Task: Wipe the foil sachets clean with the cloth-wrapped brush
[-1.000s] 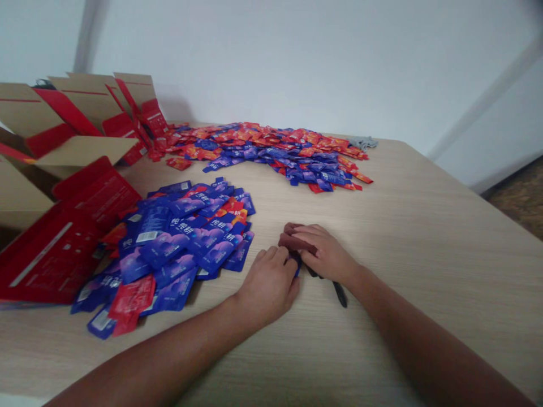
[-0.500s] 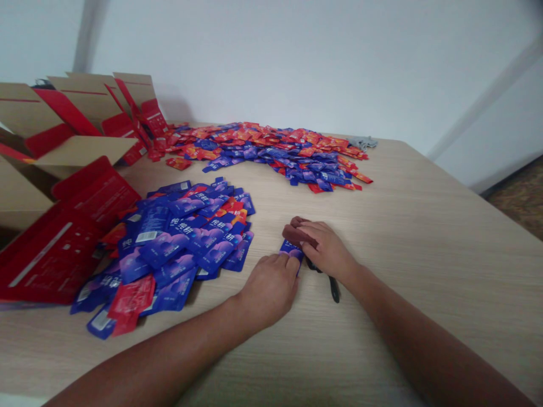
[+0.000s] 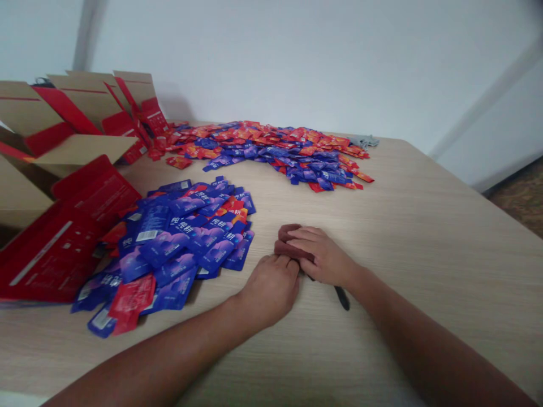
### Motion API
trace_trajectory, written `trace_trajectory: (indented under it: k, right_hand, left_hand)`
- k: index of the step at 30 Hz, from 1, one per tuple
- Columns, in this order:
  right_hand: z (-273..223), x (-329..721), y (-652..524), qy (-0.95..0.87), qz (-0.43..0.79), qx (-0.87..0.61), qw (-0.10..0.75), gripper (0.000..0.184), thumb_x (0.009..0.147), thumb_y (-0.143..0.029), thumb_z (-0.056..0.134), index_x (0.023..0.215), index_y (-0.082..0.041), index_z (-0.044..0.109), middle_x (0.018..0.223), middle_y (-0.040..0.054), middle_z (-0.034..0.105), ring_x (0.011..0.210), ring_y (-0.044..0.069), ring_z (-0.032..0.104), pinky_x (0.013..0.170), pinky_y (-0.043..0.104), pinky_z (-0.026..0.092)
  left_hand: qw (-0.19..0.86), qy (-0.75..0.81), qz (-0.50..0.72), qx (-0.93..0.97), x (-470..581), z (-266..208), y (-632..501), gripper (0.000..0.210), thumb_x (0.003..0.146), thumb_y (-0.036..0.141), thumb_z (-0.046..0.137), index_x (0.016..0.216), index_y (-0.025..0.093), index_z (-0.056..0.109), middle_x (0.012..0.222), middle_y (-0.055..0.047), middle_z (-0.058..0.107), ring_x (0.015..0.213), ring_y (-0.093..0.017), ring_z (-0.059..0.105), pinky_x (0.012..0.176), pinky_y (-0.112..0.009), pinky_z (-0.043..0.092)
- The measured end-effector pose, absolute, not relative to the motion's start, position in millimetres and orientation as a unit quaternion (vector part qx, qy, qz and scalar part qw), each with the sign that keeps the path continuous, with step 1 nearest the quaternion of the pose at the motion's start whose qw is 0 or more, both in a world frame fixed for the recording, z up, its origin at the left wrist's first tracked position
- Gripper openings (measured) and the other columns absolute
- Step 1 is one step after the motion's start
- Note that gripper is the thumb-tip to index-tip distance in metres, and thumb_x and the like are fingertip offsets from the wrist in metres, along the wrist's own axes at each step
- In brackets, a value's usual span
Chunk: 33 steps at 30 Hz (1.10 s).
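Observation:
My right hand (image 3: 324,257) is closed round a folded brown cloth (image 3: 292,249) low over the table. Directly beside it, my left hand (image 3: 271,288) has its fingers curled down against the cloth's near edge. The small blue sachet under those fingers is hidden by the cloth and hands now; half a second ago its printed face showed. From beneath my right hand a thin black object (image 3: 341,298) sticks out toward me; most of it is covered. Left of my hands lies a near pile of blue and purple sachets (image 3: 184,240), with a few red ones (image 3: 131,302) among them.
Open red and tan cardboard boxes (image 3: 63,237) stand along the left side. A long heap of red, orange and blue sachets (image 3: 271,150) stretches across the back of the wooden table (image 3: 416,226). A grey cloth-like thing (image 3: 363,142) lies at its right end.
My right hand has slid the brown cloth slightly left and nearer, covering the blue sachet. The black object's end has shifted a little right and nearer. My left hand has hardly moved.

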State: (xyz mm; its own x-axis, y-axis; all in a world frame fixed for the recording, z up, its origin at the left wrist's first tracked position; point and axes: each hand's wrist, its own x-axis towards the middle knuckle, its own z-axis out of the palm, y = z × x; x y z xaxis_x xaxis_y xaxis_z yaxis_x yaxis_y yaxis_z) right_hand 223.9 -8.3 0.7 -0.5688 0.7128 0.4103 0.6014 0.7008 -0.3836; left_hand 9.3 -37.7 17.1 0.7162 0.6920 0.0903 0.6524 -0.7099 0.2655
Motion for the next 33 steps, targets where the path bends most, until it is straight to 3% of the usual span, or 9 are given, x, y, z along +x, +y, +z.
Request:
trace_trajectory:
  k: [12, 25, 33]
  right_hand:
    - [-6, 227, 7, -0.828, 0.099, -0.46, 0.305, 0.047, 0.088, -0.015, 0.065, 0.133, -0.028, 0.07, 0.142, 0.0069, 0.072, 0.136, 0.032, 0.063, 0.116, 0.057, 0.049]
    - [-3, 225, -6, -0.884, 0.11, -0.355, 0.285, 0.062, 0.089, -0.021, 0.067, 0.15, -0.029, 0.062, 0.152, 0.0096, 0.067, 0.146, 0.031, 0.057, 0.127, 0.061, 0.04]
    - [-7, 225, -3, -0.867, 0.123, -0.377, 0.303, 0.064, 0.087, -0.017, 0.067, 0.15, -0.028, 0.061, 0.151, 0.0088, 0.067, 0.145, 0.03, 0.058, 0.125, 0.058, 0.044]
  left_hand:
    - [0.077, 0.357, 0.072, 0.928, 8, 20, -39, 0.023, 0.103, 0.028, 0.054, 0.102, 0.015, 0.073, 0.107, -0.014, 0.07, 0.099, -0.03, 0.066, 0.092, -0.049, 0.056]
    - [0.093, 0.357, 0.102, 0.924, 7, 15, -38, 0.022, 0.102, 0.027, 0.056, 0.1, 0.015, 0.074, 0.106, -0.014, 0.073, 0.103, -0.03, 0.068, 0.095, -0.047, 0.056]
    - [0.099, 0.358, 0.093, 0.924, 7, 19, -38, 0.024, 0.103, 0.027, 0.053, 0.103, 0.015, 0.074, 0.106, -0.014, 0.072, 0.104, -0.03, 0.067, 0.097, -0.048, 0.056]
